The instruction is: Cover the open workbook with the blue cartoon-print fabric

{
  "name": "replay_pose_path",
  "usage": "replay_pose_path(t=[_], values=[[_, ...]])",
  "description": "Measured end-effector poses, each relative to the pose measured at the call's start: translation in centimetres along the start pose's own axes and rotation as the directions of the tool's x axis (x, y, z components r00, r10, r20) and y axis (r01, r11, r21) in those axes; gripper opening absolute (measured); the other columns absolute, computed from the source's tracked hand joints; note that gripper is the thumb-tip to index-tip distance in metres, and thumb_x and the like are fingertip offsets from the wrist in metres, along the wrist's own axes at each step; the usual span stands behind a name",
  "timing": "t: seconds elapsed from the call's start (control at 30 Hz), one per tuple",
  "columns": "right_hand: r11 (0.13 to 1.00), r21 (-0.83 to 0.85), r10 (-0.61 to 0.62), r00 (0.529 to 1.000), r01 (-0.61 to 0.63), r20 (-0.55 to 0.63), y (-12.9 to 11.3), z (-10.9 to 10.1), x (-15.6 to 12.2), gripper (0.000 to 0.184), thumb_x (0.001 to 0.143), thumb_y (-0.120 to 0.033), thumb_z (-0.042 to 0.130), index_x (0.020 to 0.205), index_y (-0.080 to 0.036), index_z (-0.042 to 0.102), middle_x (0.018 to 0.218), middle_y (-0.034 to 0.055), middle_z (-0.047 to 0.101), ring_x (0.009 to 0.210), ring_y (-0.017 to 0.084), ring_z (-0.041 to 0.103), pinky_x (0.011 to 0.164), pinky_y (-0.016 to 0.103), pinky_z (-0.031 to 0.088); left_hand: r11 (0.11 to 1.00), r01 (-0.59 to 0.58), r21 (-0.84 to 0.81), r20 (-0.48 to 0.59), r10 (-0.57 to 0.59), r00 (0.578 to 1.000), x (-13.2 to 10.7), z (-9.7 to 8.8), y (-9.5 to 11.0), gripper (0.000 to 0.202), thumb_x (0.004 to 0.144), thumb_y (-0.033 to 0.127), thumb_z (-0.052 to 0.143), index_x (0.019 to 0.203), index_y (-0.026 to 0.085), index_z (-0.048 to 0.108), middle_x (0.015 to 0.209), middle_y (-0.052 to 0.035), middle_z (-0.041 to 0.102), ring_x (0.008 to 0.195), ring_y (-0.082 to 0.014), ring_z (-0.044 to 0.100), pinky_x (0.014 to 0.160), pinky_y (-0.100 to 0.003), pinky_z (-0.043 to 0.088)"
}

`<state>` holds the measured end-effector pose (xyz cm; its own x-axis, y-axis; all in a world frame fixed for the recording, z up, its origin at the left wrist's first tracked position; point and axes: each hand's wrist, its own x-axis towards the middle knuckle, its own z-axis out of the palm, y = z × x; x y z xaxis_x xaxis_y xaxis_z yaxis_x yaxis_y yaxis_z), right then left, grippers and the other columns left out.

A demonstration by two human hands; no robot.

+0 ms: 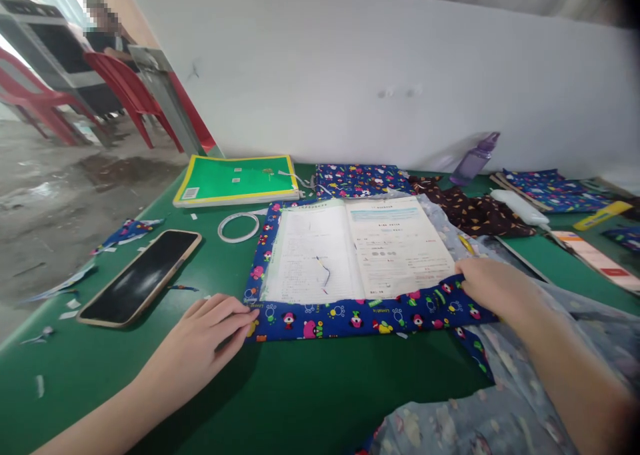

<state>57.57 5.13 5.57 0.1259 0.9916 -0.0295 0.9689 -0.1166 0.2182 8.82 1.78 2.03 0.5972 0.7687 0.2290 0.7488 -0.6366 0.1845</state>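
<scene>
An open book (320,255) lies flat on blue patterned fabric (330,318). The fabric is folded up along the book's lower edge and shows at its left side too. At the lower left corner, the fingers of my left hand (215,328) pinch the fabric. My right hand (487,285) is closed on the fabric's fold by the book's lower right corner; its fingertips are partly hidden. The fabric's pale grey underside (540,362) spreads out to the right under my right arm. A short dark thread (323,272) rests on the left page.
A phone (143,278), a tape roll (239,228) and fabric scraps (127,234) are on the left. Behind stand a green book (237,178), folded blue fabric (360,180) and a purple spray bottle (473,162). Brown fabric (460,208) and a yellow cutter (603,216) lie right. A person (107,38) sits beyond.
</scene>
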Motion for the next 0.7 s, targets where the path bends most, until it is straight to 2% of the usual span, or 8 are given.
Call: replay_pose_path(t=[0.1, 0.27, 0.37, 0.47, 0.57, 0.7], values=[[0.994, -0.096, -0.045, 0.999, 0.044, -0.014, -1.4, -0.1, 0.2, 0.024, 0.082, -0.009, 0.034, 0.091, -0.012, 0.056, 0.092, 0.0168, 0.063, 0.075, 0.026, 0.062, 0.059, 0.033, 0.035, 1.0, 0.006, 0.009, 0.002, -0.006, 1.0, -0.4, 0.5, -0.4, 0.023, 0.088, 0.026, 0.05, 0.108, 0.024, 0.062, 0.099, -0.0038, 0.062, 0.091, -0.0183, 0.056, 0.08, -0.034, 0.044], [0.994, -0.064, 0.072, 0.98, -0.086, -0.187, -3.5, 1.3, 0.4, 0.033, 0.087, -0.022, 0.036, 0.114, -0.006, 0.044, 0.1, 0.0201, 0.061, 0.084, 0.029, 0.062, 0.061, 0.033, 0.04, 0.998, 0.045, 0.036, 0.0, -0.045, 0.999, -0.6, 0.6, -0.4, 0.026, 0.087, 0.03, 0.051, 0.111, 0.024, 0.059, 0.107, -0.0059, 0.06, 0.098, -0.0215, 0.055, 0.087, -0.039, 0.045], [0.983, 0.006, 0.179, 0.951, -0.184, -0.252, -3.7, 2.2, 0.7, 0.042, 0.089, -0.029, 0.032, 0.123, -0.005, 0.038, 0.099, 0.0199, 0.062, 0.076, 0.029, 0.064, 0.059, 0.034, 0.041, 0.998, 0.03, 0.047, -0.05, -0.028, 0.998, -0.5, 0.5, -0.3, 0.024, 0.087, 0.028, 0.052, 0.109, 0.023, 0.059, 0.11, -0.006, 0.06, 0.103, -0.022, 0.055, 0.091, -0.04, 0.045], [0.968, 0.088, 0.249, 0.943, -0.235, -0.222, -3.1, 2.7, 1.2, 0.045, 0.091, -0.038, 0.029, 0.12, -0.006, 0.043, 0.097, 0.0202, 0.064, 0.071, 0.029, 0.064, 0.058, 0.035, 0.04, 0.997, -0.061, 0.046, -0.058, 0.064, 0.996, -0.6, 0.5, -0.3, 0.03, 0.088, 0.02, 0.05, 0.116, 0.026, 0.057, 0.117, -0.0037, 0.059, 0.11, -0.0199, 0.054, 0.095, -0.038, 0.045], [0.975, 0.111, 0.21, 0.962, -0.192, -0.174, -2.5, 2.7, 1.6, 0.046, 0.092, -0.043, 0.025, 0.107, -0.008, 0.052, 0.089, 0.0189, 0.065, 0.073, 0.029, 0.063, 0.06, 0.035, 0.039, 0.985, -0.173, 0.026, -0.04, 0.174, 0.984, -0.7, 0.6, -0.3, 0.038, 0.088, 0.013, 0.045, 0.122, 0.028, 0.054, 0.124, -0.0005, 0.058, 0.116, -0.0168, 0.052, 0.1, -0.033, 0.044], [0.986, 0.06, 0.165, 0.975, -0.157, -0.149, -1.8, 2.4, 2.1, 0.048, 0.093, -0.044, 0.023, 0.098, -0.01, 0.056, 0.077, 0.0166, 0.065, 0.072, 0.029, 0.062, 0.062, 0.033, 0.038, 0.979, -0.205, -0.004, -0.013, 0.205, 0.979, -0.5, 0.4, 0.0, 0.034, 0.088, 0.013, 0.046, 0.116, 0.026, 0.06, 0.124, 0.0, 0.06, 0.117, -0.0161, 0.052, 0.101, -0.031, 0.046]])
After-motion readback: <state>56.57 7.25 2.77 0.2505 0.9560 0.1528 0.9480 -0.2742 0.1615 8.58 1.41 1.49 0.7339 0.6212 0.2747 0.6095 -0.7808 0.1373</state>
